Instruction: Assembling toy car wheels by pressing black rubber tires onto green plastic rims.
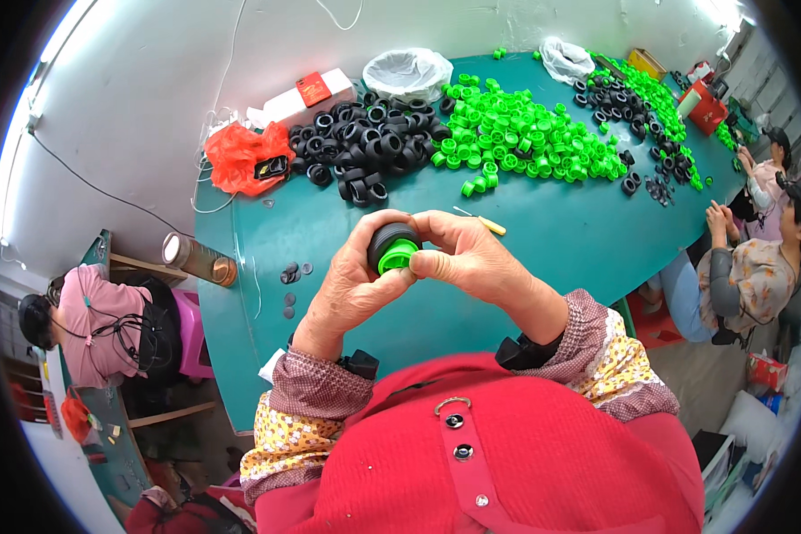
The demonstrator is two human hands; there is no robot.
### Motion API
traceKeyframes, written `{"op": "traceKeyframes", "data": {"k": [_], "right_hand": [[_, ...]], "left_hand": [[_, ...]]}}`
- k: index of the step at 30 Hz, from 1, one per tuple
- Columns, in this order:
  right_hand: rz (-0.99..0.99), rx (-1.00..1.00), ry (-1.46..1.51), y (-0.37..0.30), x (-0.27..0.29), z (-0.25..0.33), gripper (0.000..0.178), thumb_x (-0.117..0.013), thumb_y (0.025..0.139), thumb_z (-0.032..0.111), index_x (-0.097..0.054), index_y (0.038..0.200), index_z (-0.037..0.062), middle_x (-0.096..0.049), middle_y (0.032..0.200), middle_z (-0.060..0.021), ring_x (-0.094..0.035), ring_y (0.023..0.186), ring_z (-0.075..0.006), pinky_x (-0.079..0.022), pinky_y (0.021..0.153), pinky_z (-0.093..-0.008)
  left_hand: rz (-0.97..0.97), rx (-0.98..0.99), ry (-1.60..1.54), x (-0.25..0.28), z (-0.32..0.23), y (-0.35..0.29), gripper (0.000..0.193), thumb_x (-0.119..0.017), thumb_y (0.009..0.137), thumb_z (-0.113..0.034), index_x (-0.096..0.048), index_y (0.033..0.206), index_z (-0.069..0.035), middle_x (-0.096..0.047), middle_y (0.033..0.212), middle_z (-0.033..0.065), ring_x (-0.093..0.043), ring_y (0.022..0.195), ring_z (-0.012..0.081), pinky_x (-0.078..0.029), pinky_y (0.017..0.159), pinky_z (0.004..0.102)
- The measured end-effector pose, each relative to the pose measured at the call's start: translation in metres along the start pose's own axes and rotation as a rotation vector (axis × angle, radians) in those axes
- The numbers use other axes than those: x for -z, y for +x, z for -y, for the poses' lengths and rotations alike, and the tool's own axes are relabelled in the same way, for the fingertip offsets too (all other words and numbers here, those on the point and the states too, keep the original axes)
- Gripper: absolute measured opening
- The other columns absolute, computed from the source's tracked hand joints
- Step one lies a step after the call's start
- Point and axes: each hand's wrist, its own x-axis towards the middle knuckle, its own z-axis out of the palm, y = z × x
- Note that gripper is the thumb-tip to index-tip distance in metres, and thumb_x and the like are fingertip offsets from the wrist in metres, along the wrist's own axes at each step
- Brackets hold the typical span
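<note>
Between my two hands, above the green table (329, 338), is a small black toy tyre (383, 238) with a bright green wheel hub (397, 258) partly inside it. My left hand (351, 278) is closed round the tyre from the left, its thumb at the lower rim. From the right, my right hand (472, 254) grips the same pair, its thumb pressed on the green hub. Just beyond my right hand lies a yellow-handled tool (491, 226) with a thin metal shaft.
A heap of black tyres (378, 142) adjoins a pile of green hubs (525, 133). Red plastic bag (240, 160), lined container (408, 76) and tumbler (200, 258) stand around them. Small dark discs (291, 274) lie at left. Co-workers (752, 276) sit along the right side; another person (98, 325) is at left.
</note>
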Motion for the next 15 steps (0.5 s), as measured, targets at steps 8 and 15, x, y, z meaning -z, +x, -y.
{"op": "traceKeyframes", "data": {"k": [8, 15], "right_hand": [[0.147, -0.054, 0.228, -0.002, 0.001, -0.001, 0.036, -0.059, 0.085, 0.02, -0.05, 0.113, -0.0017, -0.055, 0.085, -0.0025, -0.049, 0.071, -0.0062, -0.042, 0.06, -0.0213], [0.044, -0.062, 0.274, -0.007, -0.007, -0.016, 0.032, -0.049, 0.09, 0.03, -0.047, 0.109, 0.0037, -0.048, 0.078, 0.0017, -0.044, 0.067, -0.0053, -0.039, 0.06, -0.0193]], "left_hand": [[0.029, 0.02, -0.328, 0.001, 0.004, -0.003, 0.056, -0.067, 0.07, -0.019, -0.044, 0.117, -0.001, -0.056, 0.093, 0.0093, -0.06, 0.074, 0.019, -0.05, 0.068, 0.0294], [-0.041, 0.047, -0.326, -0.011, 0.013, -0.004, 0.058, -0.065, 0.07, -0.01, -0.04, 0.121, -0.004, -0.053, 0.099, 0.009, -0.06, 0.073, 0.019, -0.05, 0.068, 0.0297]]}}
